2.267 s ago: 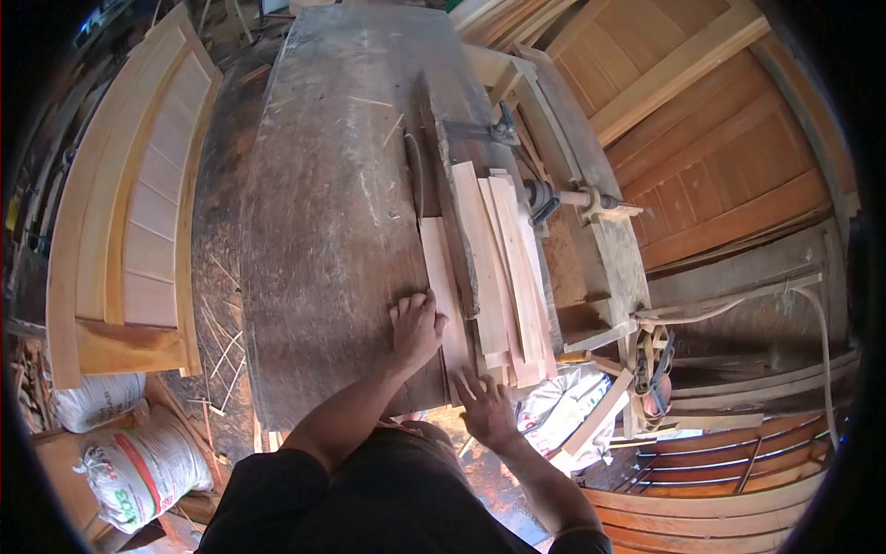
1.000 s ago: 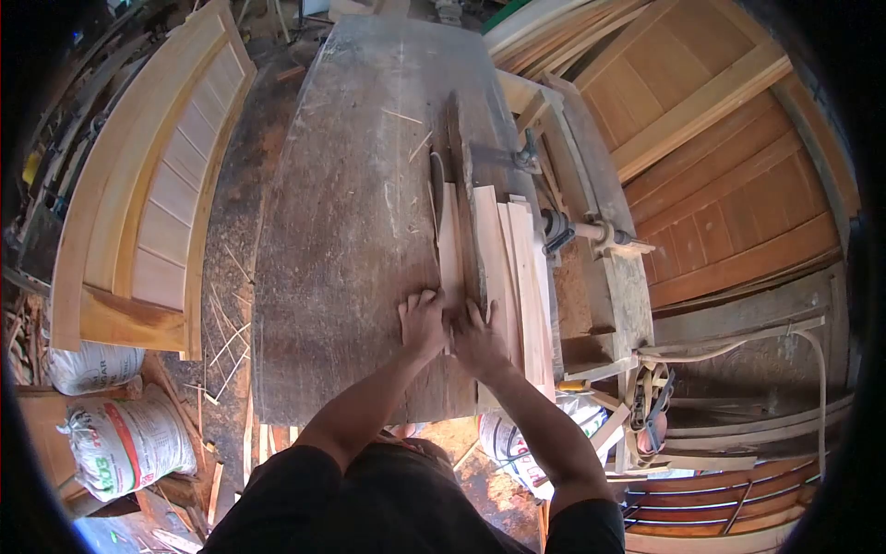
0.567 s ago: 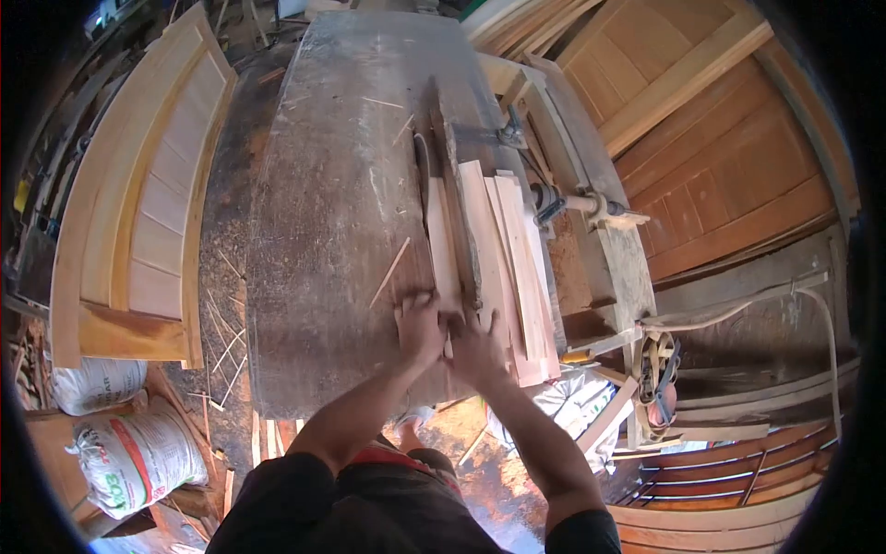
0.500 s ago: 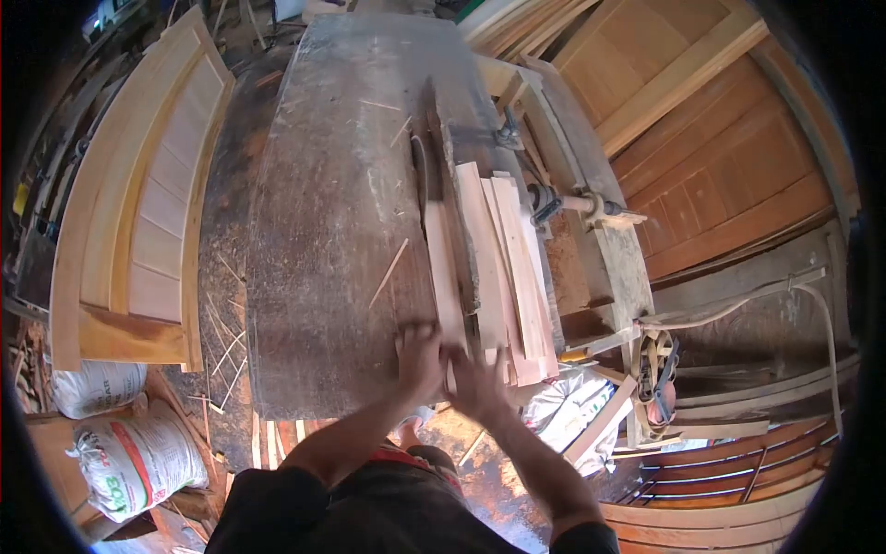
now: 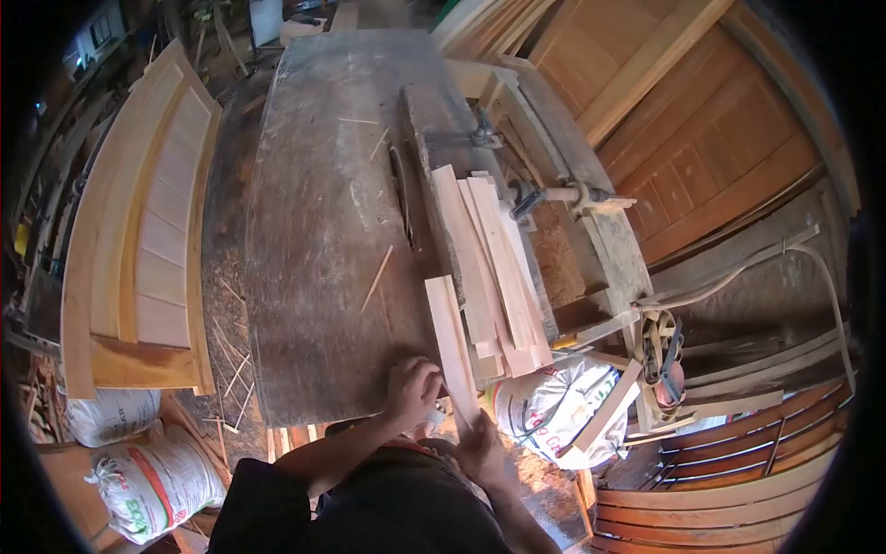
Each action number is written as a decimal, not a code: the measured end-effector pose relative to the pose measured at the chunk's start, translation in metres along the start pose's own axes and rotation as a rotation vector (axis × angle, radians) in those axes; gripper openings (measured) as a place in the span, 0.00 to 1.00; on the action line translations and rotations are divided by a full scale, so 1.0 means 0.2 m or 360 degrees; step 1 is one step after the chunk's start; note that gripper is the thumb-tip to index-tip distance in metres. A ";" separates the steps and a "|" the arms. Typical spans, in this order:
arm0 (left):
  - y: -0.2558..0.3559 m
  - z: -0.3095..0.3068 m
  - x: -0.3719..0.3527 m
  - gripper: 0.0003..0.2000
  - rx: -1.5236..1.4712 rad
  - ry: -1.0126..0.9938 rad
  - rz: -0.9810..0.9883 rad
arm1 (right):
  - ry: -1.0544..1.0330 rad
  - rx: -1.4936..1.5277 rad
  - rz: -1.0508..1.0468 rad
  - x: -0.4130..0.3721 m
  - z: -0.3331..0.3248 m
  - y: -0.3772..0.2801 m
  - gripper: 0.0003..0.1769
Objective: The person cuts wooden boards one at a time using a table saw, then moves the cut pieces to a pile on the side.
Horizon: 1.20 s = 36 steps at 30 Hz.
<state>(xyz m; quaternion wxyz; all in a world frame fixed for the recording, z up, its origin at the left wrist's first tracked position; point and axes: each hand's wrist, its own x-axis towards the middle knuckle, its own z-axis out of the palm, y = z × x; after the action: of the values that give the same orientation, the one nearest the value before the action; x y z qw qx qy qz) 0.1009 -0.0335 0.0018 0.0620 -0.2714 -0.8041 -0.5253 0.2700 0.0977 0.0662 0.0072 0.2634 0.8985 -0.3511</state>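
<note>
A pale wood strip (image 5: pixel 449 325) lies lengthwise at the near edge of the dark saw table (image 5: pixel 318 277), its near end hanging past the edge. My right hand (image 5: pixel 481 450) is closed round that near end. Beside the strip's left edge, my left hand (image 5: pixel 413 391) rests at the table edge with its fingers curled; what they hold, if anything, is hidden. Further up the table, a dark saw blade (image 5: pixel 401 197) stands in its slot, left of a long dark fence board (image 5: pixel 434 175). Several other pale strips (image 5: pixel 494 268) lie stacked right of the fence.
Clamps (image 5: pixel 484 134) hold at the fence's right. A thin offcut (image 5: pixel 377 279) lies on the table. Left stands a panelled wooden door (image 5: pixel 138 231); filled sacks (image 5: pixel 157 485) sit below it. Another white sack (image 5: pixel 558 406) stands right of my hands. Wooden panels (image 5: pixel 711 148) lean at the right.
The strip has come back toward me, away from the blade and fence. My right hand has moved down with its near end, and my left hand has drawn back to the table edge.
</note>
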 end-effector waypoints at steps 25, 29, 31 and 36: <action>-0.24 0.06 0.70 0.22 0.1003 -0.0246 -0.0285 | 0.0847 -0.0126 -0.0609 0.92 -0.37 0.01 0.11; -0.36 -0.38 0.47 0.34 0.0922 -0.0328 -0.0921 | 0.0924 0.0349 -0.0523 0.59 -0.62 0.12 0.08; -1.15 -0.72 -0.03 0.40 0.0937 0.0209 -0.0636 | 0.1210 0.0395 -0.0201 0.31 -0.72 0.39 0.03; -0.99 -1.23 -0.23 0.35 0.2592 0.0124 -0.1157 | 0.1323 -0.0600 0.1140 -0.17 -0.77 1.40 0.16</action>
<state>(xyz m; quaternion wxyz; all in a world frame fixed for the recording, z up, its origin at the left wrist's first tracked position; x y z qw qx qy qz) -0.0047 -0.3262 -0.0690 0.0925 0.1465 -0.9616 0.2129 0.4591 0.3522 0.0133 -0.1812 0.6610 0.7277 -0.0278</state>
